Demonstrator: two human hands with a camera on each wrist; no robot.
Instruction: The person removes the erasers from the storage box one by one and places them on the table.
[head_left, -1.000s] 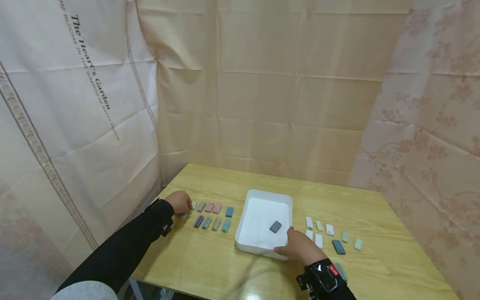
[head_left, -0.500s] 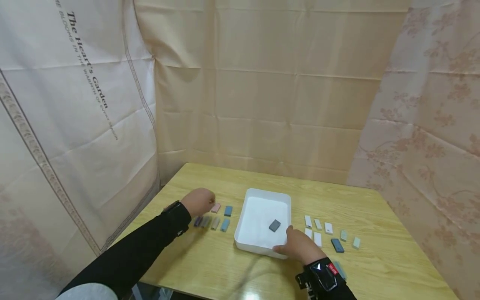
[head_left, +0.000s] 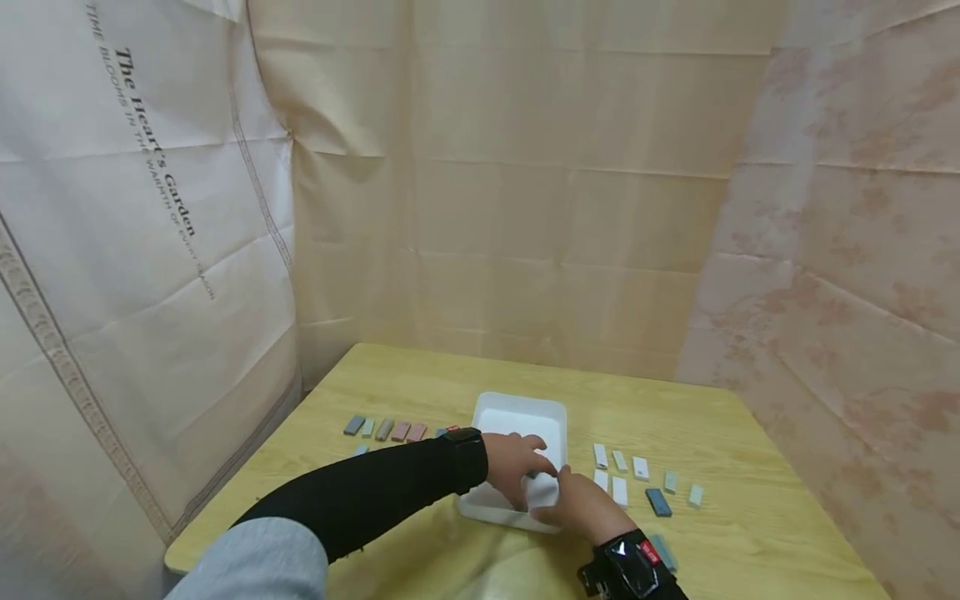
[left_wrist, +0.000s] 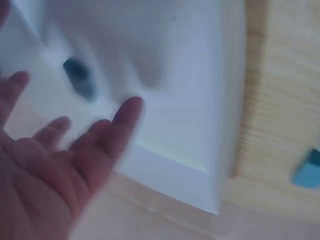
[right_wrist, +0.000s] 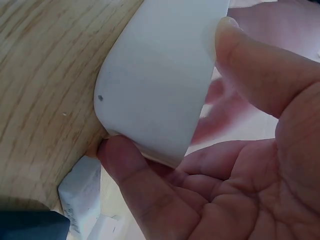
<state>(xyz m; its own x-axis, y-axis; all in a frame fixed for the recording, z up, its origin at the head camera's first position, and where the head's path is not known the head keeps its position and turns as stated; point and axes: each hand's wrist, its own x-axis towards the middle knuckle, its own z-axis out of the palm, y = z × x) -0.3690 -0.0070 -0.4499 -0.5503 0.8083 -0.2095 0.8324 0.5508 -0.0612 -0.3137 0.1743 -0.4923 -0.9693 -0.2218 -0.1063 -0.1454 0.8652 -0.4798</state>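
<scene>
My left hand (head_left: 517,467) is over the white plastic tray (head_left: 521,405), fingers extended and apart. In the left wrist view nothing lies between its fingers, and a small dark grey block (left_wrist: 80,79) shows on the tray floor beyond the fingertips. My right hand (head_left: 588,504) grips the tray's near right corner. The right wrist view shows the thumb (right_wrist: 250,67) at the rim and fingers curled against the outer wall (right_wrist: 155,75). From the head view my hands mostly hide the block.
Left of the tray, small blocks lie in rows, among them a grey one (head_left: 354,425) and a pink one (head_left: 417,432); my left sleeve covers some. On the right lie several white blocks (head_left: 618,492), pale green ones (head_left: 696,496) and a dark blue one (head_left: 658,502).
My left hand has moved right from the left block rows to over the tray, uncovering a grey block at the row's left end. My right hand has stayed on the tray corner.
</scene>
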